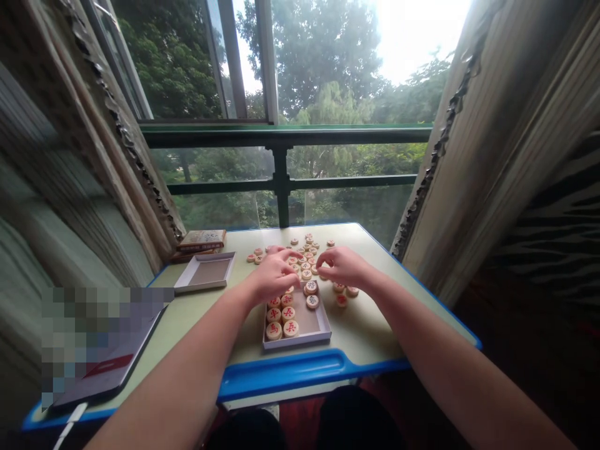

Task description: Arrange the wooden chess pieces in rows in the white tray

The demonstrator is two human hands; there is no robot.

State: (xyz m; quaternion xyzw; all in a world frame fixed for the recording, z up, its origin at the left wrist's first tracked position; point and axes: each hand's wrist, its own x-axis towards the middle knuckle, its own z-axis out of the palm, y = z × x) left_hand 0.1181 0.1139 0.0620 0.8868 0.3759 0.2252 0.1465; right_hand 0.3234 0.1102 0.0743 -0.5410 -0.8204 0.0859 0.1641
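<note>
Round wooden Chinese chess pieces [306, 274] lie loosely scattered on the table between and beyond my hands. My left hand [276, 274] hovers over the left part of them, its fingers apart and partly stretched out. Across from it, my right hand [344, 265] reaches over the right side with bent fingers, a small gap showing between thumb and forefinger. Below them stands a shallow white box [300, 342], its back left hidden by my left hand. Red-marked pieces [290, 329] fill two columns at its left. A black-marked piece [312, 302] lies at its right side, near another.
A shallow box lid [210, 272] and stacked books [201, 240] sit at the back left. A tablet [112, 356] with a white cable lies at the left. Red-marked pieces [342, 300] lie right of the box. The table [375, 337] has a blue edge; a window railing [281, 162] stands behind.
</note>
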